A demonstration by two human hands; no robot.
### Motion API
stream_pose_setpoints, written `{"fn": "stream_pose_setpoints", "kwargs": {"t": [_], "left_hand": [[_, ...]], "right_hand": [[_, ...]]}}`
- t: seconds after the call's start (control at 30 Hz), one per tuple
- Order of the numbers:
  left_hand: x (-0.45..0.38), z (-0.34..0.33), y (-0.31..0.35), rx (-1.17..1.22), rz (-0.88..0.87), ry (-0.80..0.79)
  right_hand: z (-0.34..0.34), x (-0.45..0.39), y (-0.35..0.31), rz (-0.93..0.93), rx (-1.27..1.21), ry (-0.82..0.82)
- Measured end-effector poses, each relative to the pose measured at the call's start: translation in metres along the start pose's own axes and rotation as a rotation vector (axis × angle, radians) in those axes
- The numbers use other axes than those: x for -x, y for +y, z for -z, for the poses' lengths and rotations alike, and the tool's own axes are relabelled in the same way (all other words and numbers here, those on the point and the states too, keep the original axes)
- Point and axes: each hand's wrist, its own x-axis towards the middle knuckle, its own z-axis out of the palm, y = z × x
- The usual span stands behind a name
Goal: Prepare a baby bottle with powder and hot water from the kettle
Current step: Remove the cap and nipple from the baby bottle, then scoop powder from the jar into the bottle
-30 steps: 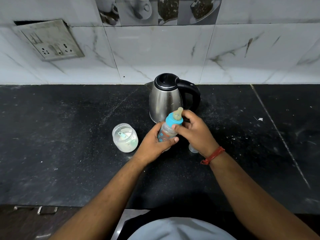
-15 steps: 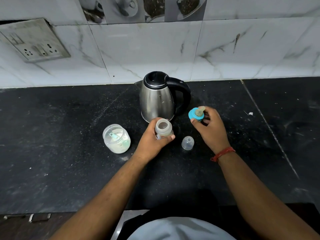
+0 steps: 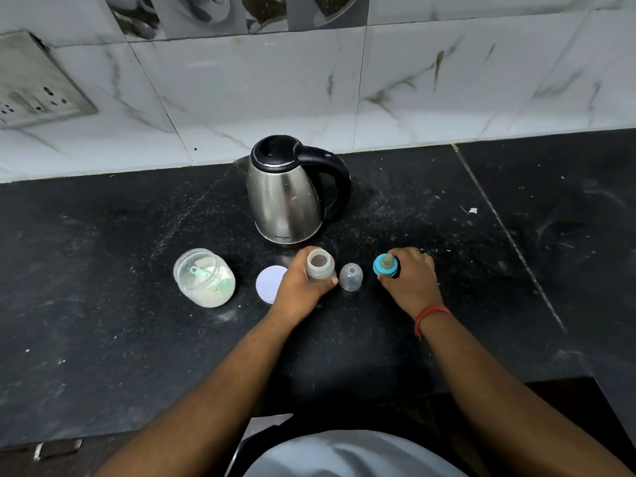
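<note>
The open bottle (image 3: pixel 320 266) is gripped by the left hand (image 3: pixel 303 287) while the teat cap (image 3: pixel 385 265) is held on the desk (image 3: pixel 481 304) by the right hand (image 3: pixel 409 280) (fingers curled round it), so powder from the jar (image 3: pixel 204 277) is judged due next.

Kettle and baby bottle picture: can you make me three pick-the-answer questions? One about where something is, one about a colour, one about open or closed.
1. Where is the clear cap?
A. Between the two hands
B. On the kettle
C. Inside the jar

2. What colour is the teat ring?
A. Red
B. Blue
C. Yellow

3. Is the bottle open?
A. Yes, open on top
B. No, the ring is on
C. No, the cap is on

Answers: 1 A, it stands between the left hand and the right hand. 2 B, it shows blue. 3 A, its mouth is bare.
</note>
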Motion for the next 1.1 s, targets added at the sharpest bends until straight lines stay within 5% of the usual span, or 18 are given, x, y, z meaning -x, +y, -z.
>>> {"fn": "stream_pose_setpoints", "kwargs": {"t": [0.63, 0.87, 1.1], "left_hand": [[0.001, -0.002, -0.006, -0.038, 0.016, -0.049], [0.018, 0.015, -0.001, 0.069, -0.087, 0.023], [0.027, 0.05, 0.019, 0.036, -0.266, 0.145]], "right_hand": [[-0.009, 0.004, 0.016, 0.017, 0.051, -0.02], [0.01, 0.011, -0.013, 0.188, -0.107, 0.258], [0.013, 0.007, -0.071, 0.352, -0.173, 0.298]]}}
